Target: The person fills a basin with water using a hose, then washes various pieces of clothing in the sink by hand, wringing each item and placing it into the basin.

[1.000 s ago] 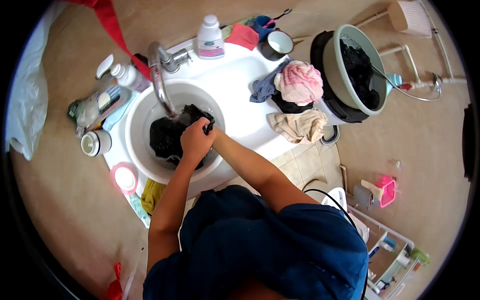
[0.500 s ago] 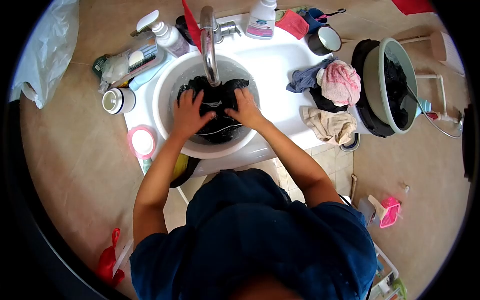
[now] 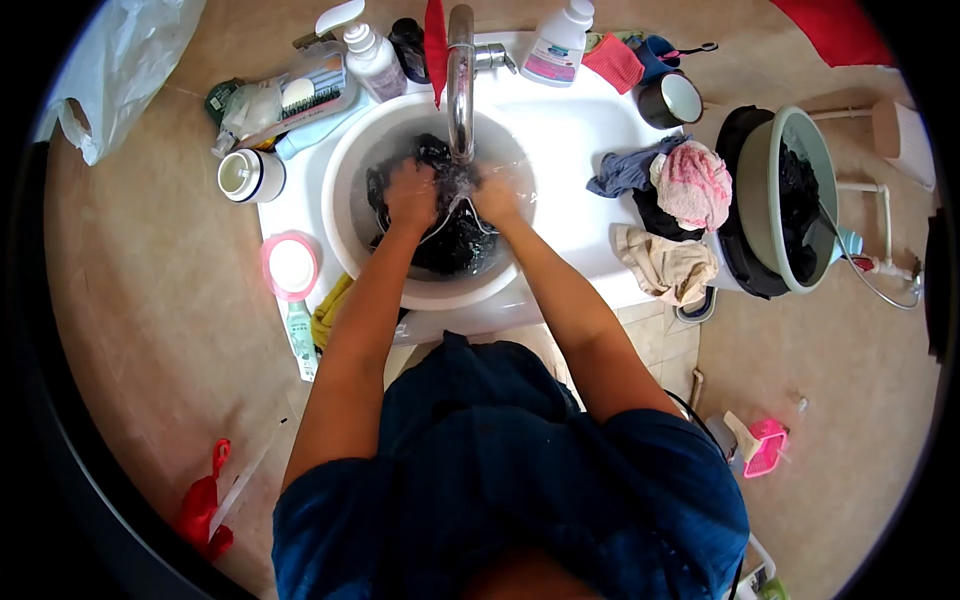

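A white basin [image 3: 338, 215] of water stands in the sink under the chrome tap [image 3: 460, 85], from which water runs. Black cloth [image 3: 455, 245] with a thin white cord lies in the water. My left hand [image 3: 411, 192] is in the basin on the cloth's left part, its fingers blurred and partly under water. Just right of the stream, my right hand [image 3: 494, 195] is at the cloth too, its fingers hidden by water and splash. Whether either hand grips the cloth is not visible.
Right of the basin lie a pink and white cloth [image 3: 692, 186], a beige cloth [image 3: 665, 264] and a blue-grey cloth [image 3: 625, 172]. A grey-green tub [image 3: 830, 160] holds black cloth. Bottles, including a white one [image 3: 557, 45], a jar [image 3: 250, 176] and a mug [image 3: 671, 101] line the sink.
My hands were together over bunched cloth, then spread apart on it with fingers splayed. Now they are lower in the water, and the cloth is spread wider. The view has shifted.
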A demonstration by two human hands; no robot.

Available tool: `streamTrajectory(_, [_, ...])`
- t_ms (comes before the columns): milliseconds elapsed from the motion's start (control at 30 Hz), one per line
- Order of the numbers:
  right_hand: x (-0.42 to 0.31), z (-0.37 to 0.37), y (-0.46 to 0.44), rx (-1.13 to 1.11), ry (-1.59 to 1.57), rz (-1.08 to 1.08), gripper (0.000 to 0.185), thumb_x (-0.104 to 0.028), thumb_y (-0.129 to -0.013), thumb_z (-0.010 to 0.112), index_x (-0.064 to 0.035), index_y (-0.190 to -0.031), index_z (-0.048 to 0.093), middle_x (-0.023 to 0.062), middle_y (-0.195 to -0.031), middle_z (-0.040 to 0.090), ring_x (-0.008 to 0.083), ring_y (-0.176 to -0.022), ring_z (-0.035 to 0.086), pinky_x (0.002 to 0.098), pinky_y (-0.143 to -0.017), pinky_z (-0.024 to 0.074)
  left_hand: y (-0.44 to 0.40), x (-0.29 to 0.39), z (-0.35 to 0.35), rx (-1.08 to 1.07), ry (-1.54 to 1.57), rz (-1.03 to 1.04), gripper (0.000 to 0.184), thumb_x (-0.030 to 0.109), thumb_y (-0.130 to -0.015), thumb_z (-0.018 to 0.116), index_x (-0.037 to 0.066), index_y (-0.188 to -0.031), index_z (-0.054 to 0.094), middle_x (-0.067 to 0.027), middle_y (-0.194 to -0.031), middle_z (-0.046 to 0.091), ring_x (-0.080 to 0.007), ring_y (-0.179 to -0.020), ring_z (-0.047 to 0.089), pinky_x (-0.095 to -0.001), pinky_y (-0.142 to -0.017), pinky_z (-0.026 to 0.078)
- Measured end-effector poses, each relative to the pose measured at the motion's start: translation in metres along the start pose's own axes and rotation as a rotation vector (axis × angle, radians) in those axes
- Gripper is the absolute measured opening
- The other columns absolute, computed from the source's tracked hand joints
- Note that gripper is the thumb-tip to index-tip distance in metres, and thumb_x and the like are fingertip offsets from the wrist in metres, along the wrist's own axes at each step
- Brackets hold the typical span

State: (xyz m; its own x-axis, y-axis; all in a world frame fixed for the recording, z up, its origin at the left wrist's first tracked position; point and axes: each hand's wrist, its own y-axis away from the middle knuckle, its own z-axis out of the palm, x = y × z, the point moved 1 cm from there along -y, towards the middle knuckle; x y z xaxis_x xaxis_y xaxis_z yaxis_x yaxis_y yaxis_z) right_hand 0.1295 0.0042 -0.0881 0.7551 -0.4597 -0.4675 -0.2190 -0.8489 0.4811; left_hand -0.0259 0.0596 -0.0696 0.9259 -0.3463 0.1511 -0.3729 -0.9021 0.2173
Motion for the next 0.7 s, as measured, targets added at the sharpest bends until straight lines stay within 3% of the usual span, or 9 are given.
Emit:
streamTrajectory(133, [0.021, 0.023, 0.002, 0.000, -1.415, 0.019, 0.063, -0.047, -0.090, 0.060, -0.0031, -0.134, 0.051, 0.0169, -0.130, 0.058, 0.0323, -0.122, 0.053, 0.0425, -0.103, 0.0416, 0.010, 0.015, -0.016, 0.111, 0.462, -0.226, 0.038, 0.032, -0.084, 0.065, 0.005, -0.110, 0.064, -0.0212, -0.109, 0.064, -0.0414, -0.097, 0.062, -0.0476, -0.082, 0.051])
streamTrajectory(167, [0.005, 0.005, 0.019, 0.034, -1.485, 0.204, 0.066, -0.055, -0.090, 0.057, -0.0054, -0.134, 0.052, 0.0132, -0.128, 0.059, 0.0271, -0.119, 0.055, 0.0411, -0.103, 0.0417, 0.017, 0.024, -0.030, 0.127, 0.514, -0.248, 0.040, 0.035, -0.083, 0.066, 0.003, -0.108, 0.063, -0.0225, -0.105, 0.065, -0.0422, -0.093, 0.063, -0.0468, -0.082, 0.050])
streamTrajectory(233, [-0.004, -0.017, 0.033, -0.335, -1.768, 0.331, 0.065, -0.054, -0.091, 0.057, -0.0068, -0.135, 0.051, 0.0125, -0.125, 0.060, 0.0261, -0.116, 0.057, 0.0398, -0.103, 0.0425, 0.033, 0.049, -0.073, -0.017, 0.584, -0.190, 0.055, 0.045, -0.082, 0.063, 0.001, -0.115, 0.063, -0.0245, -0.108, 0.066, -0.0391, -0.100, 0.063, -0.0438, -0.087, 0.049])
streamTrajectory(267, [-0.008, -0.024, 0.038, -0.528, -1.896, 0.396, 0.064, -0.053, -0.091, 0.057, -0.0075, -0.135, 0.050, 0.0122, -0.124, 0.060, 0.0256, -0.115, 0.058, 0.0391, -0.104, 0.0429, 0.047, 0.067, -0.094, 0.041, 0.603, -0.128, 0.048, 0.045, -0.081, 0.063, 0.002, -0.103, 0.065, -0.0232, -0.098, 0.067, -0.0392, -0.094, 0.064, -0.0452, -0.082, 0.050])
streamTrajectory(300, [-0.012, -0.027, 0.045, -0.298, -1.772, 0.253, 0.061, -0.051, -0.091, 0.058, -0.0083, -0.134, 0.052, 0.0130, -0.121, 0.062, 0.0270, -0.109, 0.061, 0.0418, -0.100, 0.0462, 0.053, 0.081, -0.101, -0.027, 0.604, -0.081, 0.042, 0.046, -0.080, 0.064, 0.004, -0.087, 0.063, -0.0211, -0.084, 0.067, -0.0400, -0.083, 0.065, -0.0475, -0.073, 0.050])
streamTrajectory(333, [0.011, 0.004, 0.013, -0.603, -2.040, 0.180, 0.059, -0.053, -0.092, 0.056, -0.0055, -0.127, 0.056, 0.0135, -0.113, 0.065, 0.0260, -0.102, 0.064, 0.0404, -0.090, 0.0522, 0.062, 0.094, -0.100, 0.059, 0.613, 0.009, 0.041, 0.045, -0.081, 0.064, 0.005, -0.076, 0.058, -0.0190, -0.074, 0.065, -0.0404, -0.074, 0.063, -0.0491, -0.066, 0.049])
streamTrajectory(533, [0.011, 0.011, 0.020, -0.401, -1.890, -0.002, 0.051, -0.044, -0.094, 0.054, -0.0043, -0.125, 0.057, 0.0131, -0.109, 0.066, 0.0236, -0.097, 0.066, 0.0371, -0.085, 0.0540, 0.059, 0.112, -0.088, 0.254, 0.588, 0.163, 0.041, 0.042, -0.085, 0.063, 0.006, -0.067, 0.057, -0.0168, -0.065, 0.063, -0.0377, -0.058, 0.062, -0.0492, -0.053, 0.048])
streamTrajectory(633, [0.007, -0.003, 0.035, -0.232, -1.677, -0.030, 0.047, -0.040, -0.095, 0.054, -0.0036, -0.124, 0.057, 0.0128, -0.106, 0.067, 0.0224, -0.095, 0.066, 0.0354, -0.082, 0.0549, 0.037, 0.091, -0.079, 0.398, 0.570, 0.052, 0.045, 0.044, -0.089, 0.058, 0.006, -0.066, 0.057, -0.0184, -0.065, 0.063, -0.0410, -0.064, 0.061, -0.0508, -0.060, 0.048])
streamTrajectory(700, [-0.011, -0.034, 0.053, -0.144, -1.591, 0.150, 0.037, -0.028, -0.097, 0.052, 0.0003, -0.120, 0.057, 0.0122, -0.103, 0.067, 0.0189, -0.086, 0.067, 0.0304, -0.076, 0.0557, 0.025, 0.065, -0.077, 0.291, 0.474, -0.066, 0.042, 0.043, -0.091, 0.053, 0.006, -0.076, 0.066, -0.0177, -0.073, 0.066, -0.0379, -0.067, 0.065, -0.0483, -0.064, 0.051])
